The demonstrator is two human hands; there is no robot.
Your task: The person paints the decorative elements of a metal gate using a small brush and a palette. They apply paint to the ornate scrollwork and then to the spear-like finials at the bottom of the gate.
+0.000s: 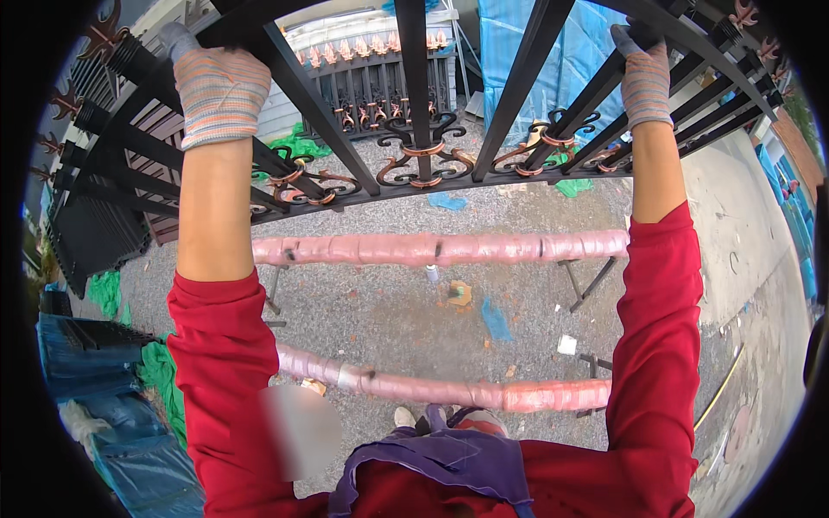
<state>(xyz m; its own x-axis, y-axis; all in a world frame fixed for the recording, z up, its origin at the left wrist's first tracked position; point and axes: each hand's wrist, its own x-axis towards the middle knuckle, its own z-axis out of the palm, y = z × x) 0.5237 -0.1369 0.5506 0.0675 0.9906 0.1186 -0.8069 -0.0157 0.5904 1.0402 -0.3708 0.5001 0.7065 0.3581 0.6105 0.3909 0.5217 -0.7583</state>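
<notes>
Both of my hands wear striped orange-and-grey knit gloves and hold up a black metal fence panel with spear-like tips and copper-tinted scrollwork. My left hand is closed around the panel's frame at the upper left, its fingers partly hidden behind the wrist. My right hand grips the frame at the upper right, with its fingertips wrapped over the black metal. Both arms stretch forward, and the panel hangs beyond the two pink-wrapped supports, touching neither in this view.
A far wrapped beam and a near wrapped beam lie across metal trestle legs. Another fence panel stands behind. Blue sheeting, green netting, a small bottle and scraps lie around.
</notes>
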